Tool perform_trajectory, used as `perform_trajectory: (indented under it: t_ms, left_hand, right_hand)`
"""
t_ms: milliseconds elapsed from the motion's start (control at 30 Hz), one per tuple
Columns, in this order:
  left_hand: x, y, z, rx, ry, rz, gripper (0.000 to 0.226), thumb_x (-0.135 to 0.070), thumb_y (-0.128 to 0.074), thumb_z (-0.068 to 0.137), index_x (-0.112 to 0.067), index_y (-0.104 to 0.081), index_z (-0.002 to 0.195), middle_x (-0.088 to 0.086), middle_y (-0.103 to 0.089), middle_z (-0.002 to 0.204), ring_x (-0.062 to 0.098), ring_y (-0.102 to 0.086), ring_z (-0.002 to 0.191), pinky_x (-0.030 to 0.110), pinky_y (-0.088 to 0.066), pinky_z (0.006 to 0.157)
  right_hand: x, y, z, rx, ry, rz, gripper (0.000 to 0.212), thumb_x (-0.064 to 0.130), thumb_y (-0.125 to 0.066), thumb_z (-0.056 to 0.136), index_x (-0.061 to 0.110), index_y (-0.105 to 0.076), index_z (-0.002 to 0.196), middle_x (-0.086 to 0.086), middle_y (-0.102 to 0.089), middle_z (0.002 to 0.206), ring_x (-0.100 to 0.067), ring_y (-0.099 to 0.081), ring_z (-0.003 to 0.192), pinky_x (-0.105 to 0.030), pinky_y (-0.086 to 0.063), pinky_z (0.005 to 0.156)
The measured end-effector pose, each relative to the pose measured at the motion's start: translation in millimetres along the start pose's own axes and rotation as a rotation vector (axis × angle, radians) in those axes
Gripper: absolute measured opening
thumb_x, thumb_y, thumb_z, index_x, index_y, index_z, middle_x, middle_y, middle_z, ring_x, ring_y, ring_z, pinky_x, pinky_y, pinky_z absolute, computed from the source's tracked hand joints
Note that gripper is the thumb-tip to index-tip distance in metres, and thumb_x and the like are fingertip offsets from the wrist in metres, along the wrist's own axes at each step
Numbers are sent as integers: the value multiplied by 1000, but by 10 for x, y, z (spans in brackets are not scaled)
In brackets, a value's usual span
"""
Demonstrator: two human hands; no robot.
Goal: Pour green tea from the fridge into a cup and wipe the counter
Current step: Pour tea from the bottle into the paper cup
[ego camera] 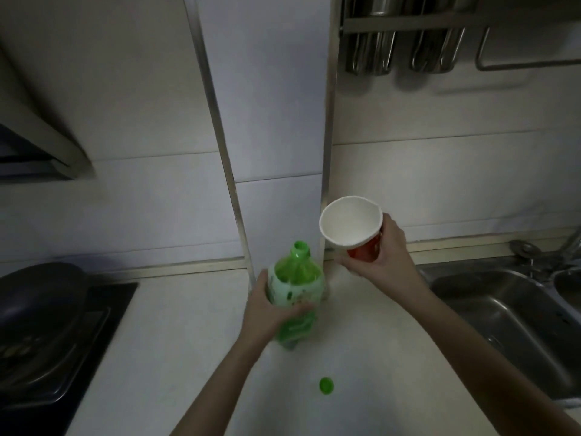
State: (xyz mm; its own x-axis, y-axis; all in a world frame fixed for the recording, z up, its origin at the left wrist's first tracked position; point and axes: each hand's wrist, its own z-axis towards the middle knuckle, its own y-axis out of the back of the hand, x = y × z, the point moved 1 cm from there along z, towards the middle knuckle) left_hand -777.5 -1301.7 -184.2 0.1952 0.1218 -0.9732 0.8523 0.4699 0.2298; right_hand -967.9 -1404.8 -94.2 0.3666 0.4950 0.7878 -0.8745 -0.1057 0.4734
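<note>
A green tea bottle [294, 287] with a pale label stands uncapped over the white counter [201, 335], its mouth open at the top. My left hand [267, 313] is wrapped around its middle. My right hand [382, 256] holds a red paper cup [352, 226] with a white inside, lifted and tipped toward me, just right of and above the bottle's neck. The cup looks empty. The bottle's green cap [326, 385] lies loose on the counter nearer to me.
A dark pan [41, 297] sits on a black stove [63, 357] at the left. A steel sink [515, 322] with a tap [566, 250] is at the right. A metal utensil rack [408, 42] hangs on the tiled wall above.
</note>
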Motion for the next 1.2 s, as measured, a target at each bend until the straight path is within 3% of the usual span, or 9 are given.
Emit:
perform_trajectory:
  t_ms: [133,233,333,433,567,767,1000,1200]
  left_hand:
    - [-684,288,152,-53,-151,1,67,-20,-95,54,-31,-56,108,-11,-70,103,6,-68,94,34,-60,79]
    - [-1119,476,249,-138,-292,84,65,-33,-94,51,-34,-53,101,-12,-67,101,7,-66,93,38,-60,79]
    - [-1433,601,326,-258,-504,378,69,-57,-88,48,-35,-50,102,-11,-63,100,18,-59,96,42,-54,75]
    - [-1619,694,348,-345,-732,695,80,-62,-83,54,-23,-54,117,-5,-61,105,21,-50,94,37,-40,79]
    - [-1804,780,349,-378,-949,990,74,-70,-71,64,-21,-56,118,-3,-61,104,24,-53,92,38,-34,82]
    - [-1875,759,304,-411,-1055,1212,66,-70,-61,73,-23,-59,119,-2,-62,106,27,-55,97,42,-36,90]
    - [-1883,716,296,-457,-1164,1288,56,-57,-62,76,-20,-62,118,1,-64,109,30,-56,97,44,-36,90]
    - [-1943,737,348,-482,-1146,1291,58,-60,-62,76,-21,-60,119,0,-64,109,29,-56,97,44,-36,90]
  right_hand:
    - [103,119,124,-33,29,-107,79,18,-89,60,7,-45,125,2,-42,112,-13,-34,109,-31,-34,92]
    - [159,149,125,-6,33,-150,80,20,-88,62,9,-42,127,3,-39,111,-12,-30,108,-25,-28,89]
    - [205,201,95,-24,7,-147,80,23,-86,64,11,-40,129,3,-37,112,-12,-28,110,-23,-26,90]
    - [242,234,68,-24,-16,-151,80,24,-85,65,11,-39,129,0,-36,111,-12,-26,109,-22,-24,88]
    - [305,240,40,29,-32,-145,77,24,-84,65,14,-39,127,1,-35,110,-11,-27,108,-23,-26,87]
    - [420,188,-57,91,-33,-114,74,24,-84,67,17,-39,125,1,-37,110,-12,-30,109,-24,-30,88]
    - [389,134,-148,132,-73,-77,74,25,-84,67,21,-38,125,2,-38,113,-13,-32,114,-24,-31,87]
    - [289,62,-209,132,-110,-38,74,27,-85,63,23,-40,121,1,-41,114,-15,-35,115,-26,-34,90]
